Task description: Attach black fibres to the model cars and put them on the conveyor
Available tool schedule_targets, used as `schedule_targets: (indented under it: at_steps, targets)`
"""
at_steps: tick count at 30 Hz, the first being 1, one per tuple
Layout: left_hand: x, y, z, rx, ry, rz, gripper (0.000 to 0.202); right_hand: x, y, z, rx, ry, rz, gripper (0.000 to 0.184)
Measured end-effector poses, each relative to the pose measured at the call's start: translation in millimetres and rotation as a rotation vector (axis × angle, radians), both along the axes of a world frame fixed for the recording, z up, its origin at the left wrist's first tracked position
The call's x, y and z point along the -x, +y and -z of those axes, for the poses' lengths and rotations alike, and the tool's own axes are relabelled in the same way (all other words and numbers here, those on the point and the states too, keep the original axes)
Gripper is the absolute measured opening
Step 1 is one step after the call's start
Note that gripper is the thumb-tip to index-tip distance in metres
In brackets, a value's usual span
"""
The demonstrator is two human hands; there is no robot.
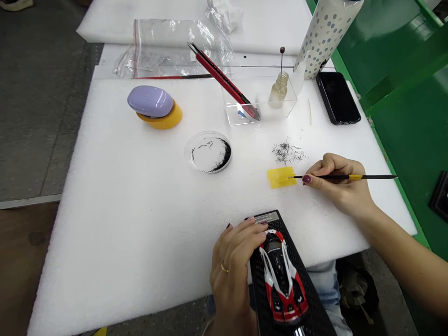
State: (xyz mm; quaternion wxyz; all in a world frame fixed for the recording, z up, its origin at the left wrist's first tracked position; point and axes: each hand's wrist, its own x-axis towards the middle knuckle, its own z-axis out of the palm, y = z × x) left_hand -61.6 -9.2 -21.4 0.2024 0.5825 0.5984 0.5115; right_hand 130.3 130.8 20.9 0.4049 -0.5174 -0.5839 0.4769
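A thin dark paintbrush with a yellow band lies pinched in my right hand. Its tip touches a yellow piece of tape on the white foam sheet. Just beyond the tape is a loose scatter of tiny black slivers. My left hand grips the left edge of a black display base, fingers curled over its far end. On that base sits a red, white and black model car. The base overhangs the near edge of the foam.
A round clear dish holds more black slivers. Behind it, a clear acrylic box carries red tweezers and a small glass bottle. A purple-and-yellow object, phone, dotted bottle and plastic bag lie around.
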Motion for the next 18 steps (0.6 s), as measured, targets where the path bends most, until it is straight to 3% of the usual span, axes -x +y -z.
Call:
schedule_targets:
  at_steps: [4,10,18]
  targets:
    - [-2,1,-2.7,-0.033,-0.028,-0.015,0.019,-1,-16,-3.4,-0.022,0.175,0.013,0.037]
    - [-7,2,-12.5,0.023,-0.021,-0.045,0.022,27,-69,-7.8,-0.089,0.483,0.0,0.019]
    - [-16,7,-15.8,0.008,0.018,-0.127,0.015,43,-92,0.6,-0.052,0.575,-0.018,0.013]
